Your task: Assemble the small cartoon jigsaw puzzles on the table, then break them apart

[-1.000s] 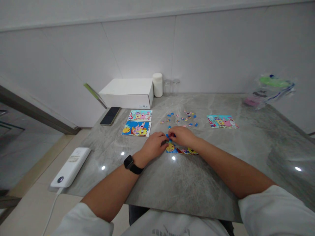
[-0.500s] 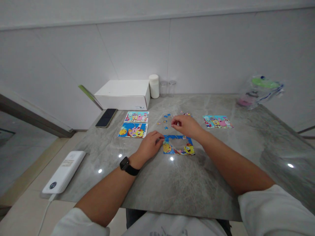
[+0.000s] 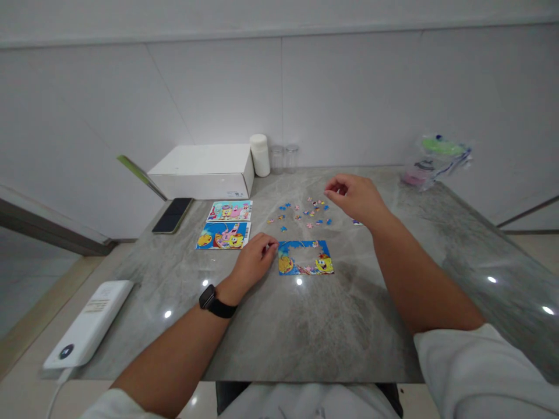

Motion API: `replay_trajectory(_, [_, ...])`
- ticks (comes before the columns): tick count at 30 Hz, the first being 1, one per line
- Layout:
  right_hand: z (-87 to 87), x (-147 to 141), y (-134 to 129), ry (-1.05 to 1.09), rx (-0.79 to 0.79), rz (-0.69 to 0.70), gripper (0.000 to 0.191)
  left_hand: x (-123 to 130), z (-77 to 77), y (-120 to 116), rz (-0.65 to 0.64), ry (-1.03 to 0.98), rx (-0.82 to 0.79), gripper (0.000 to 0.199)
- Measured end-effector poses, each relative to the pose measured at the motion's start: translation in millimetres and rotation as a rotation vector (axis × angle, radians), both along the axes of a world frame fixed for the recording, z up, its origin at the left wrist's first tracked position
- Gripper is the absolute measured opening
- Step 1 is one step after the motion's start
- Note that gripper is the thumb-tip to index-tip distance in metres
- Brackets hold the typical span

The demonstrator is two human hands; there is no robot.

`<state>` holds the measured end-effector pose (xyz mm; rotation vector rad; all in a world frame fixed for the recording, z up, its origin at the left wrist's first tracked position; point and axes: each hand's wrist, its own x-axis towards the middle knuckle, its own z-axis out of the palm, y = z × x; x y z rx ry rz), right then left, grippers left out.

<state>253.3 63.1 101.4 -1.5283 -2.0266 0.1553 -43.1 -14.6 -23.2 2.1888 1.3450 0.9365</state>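
A partly assembled jigsaw puzzle (image 3: 286,265) with a cartoon picture lies flat before me, its border joined around a bare middle. My left hand (image 3: 255,258) rests on the tabletop with curled fingers, thumb and fingertips at the puzzle's left edge. Beyond the puzzle, several loose jigsaw pieces (image 3: 310,225) are scattered about. Over the right side of these pieces hovers my right hand (image 3: 356,198), thumb and fingers drawn together; whether a piece is between them is too small to see. Its wrist covers most of the picture card at the right.
Two picture cards, a pink one (image 3: 230,210) and a blue one (image 3: 222,236), lie left of the puzzle beside a phone (image 3: 173,215). A white box (image 3: 198,169), white bottle (image 3: 260,156) and clear glasses (image 3: 284,160) stand behind. A power bank (image 3: 89,323) and plastic bag (image 3: 434,163) flank the table.
My right hand has moved away and to the right from above the puzzle, uncovering the loose pieces. My left hand stays at the puzzle's left edge. The view has shifted slightly rightward.
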Motion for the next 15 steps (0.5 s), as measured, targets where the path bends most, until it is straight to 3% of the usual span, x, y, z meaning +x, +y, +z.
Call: replay_trajectory(15, [-0.6,26,12,-0.056,0.020,-0.083,0.014,-2,-4.7,1,0.007,-0.005,-0.017,0.019])
